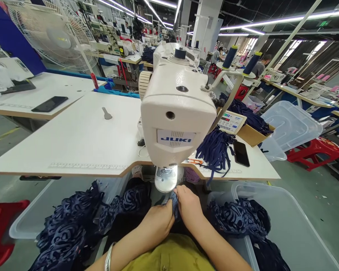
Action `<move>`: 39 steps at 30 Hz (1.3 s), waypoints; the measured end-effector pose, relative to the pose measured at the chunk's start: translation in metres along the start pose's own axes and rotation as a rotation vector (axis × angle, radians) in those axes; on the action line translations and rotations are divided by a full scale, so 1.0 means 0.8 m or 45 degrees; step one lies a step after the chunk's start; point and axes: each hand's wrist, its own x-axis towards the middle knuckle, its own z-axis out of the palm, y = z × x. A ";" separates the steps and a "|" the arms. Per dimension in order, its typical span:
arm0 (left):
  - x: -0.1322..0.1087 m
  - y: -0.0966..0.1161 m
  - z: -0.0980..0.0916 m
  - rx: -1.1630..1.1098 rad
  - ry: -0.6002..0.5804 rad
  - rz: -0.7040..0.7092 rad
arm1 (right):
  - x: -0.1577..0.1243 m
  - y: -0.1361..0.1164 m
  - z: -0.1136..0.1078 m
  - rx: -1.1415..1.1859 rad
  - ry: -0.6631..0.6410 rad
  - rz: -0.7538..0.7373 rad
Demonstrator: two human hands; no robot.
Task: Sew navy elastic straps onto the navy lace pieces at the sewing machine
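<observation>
A white JUKI sewing machine (175,109) stands on the white table (81,139) right in front of me. Just below its lit needle area (166,178), both my hands pinch a small piece of navy fabric (174,205). My left hand (158,222) is closed on the fabric's left side, a bangle on its wrist. My right hand (188,205) grips the fabric's right side with fingers curled near the presser foot. Navy patterned fabric (73,222) lies over my lap and to the left.
Clear plastic bins hold navy fabric at the left (28,222) and right (285,226). A bundle of navy strips (214,148), a phone (241,153), scissors (193,161) and a control panel (231,121) lie right of the machine. A red stool (313,148) and a fan (53,35) stand nearby.
</observation>
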 end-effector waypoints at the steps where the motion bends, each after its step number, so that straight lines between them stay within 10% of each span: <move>1: -0.002 -0.001 0.000 -0.024 0.015 -0.010 | 0.001 -0.001 -0.003 -0.064 -0.037 0.008; 9: -0.029 -0.028 -0.055 -0.634 0.245 0.212 | 0.017 -0.028 -0.090 0.584 -0.672 -0.322; 14: -0.037 -0.029 -0.098 -0.477 0.589 -0.002 | 0.033 -0.039 -0.097 0.242 -0.245 -0.340; 18: -0.030 -0.027 -0.101 0.105 0.986 0.239 | 0.040 -0.036 -0.078 0.040 -0.056 -0.265; 22: -0.025 -0.027 -0.089 0.267 0.810 0.499 | 0.032 -0.030 -0.067 0.447 -0.012 -0.078; 29: -0.016 -0.016 -0.089 0.332 0.856 0.401 | 0.052 -0.021 -0.069 0.902 -0.034 0.405; 39: -0.012 -0.003 -0.090 0.567 0.939 0.174 | 0.099 -0.012 -0.059 0.796 -0.041 0.336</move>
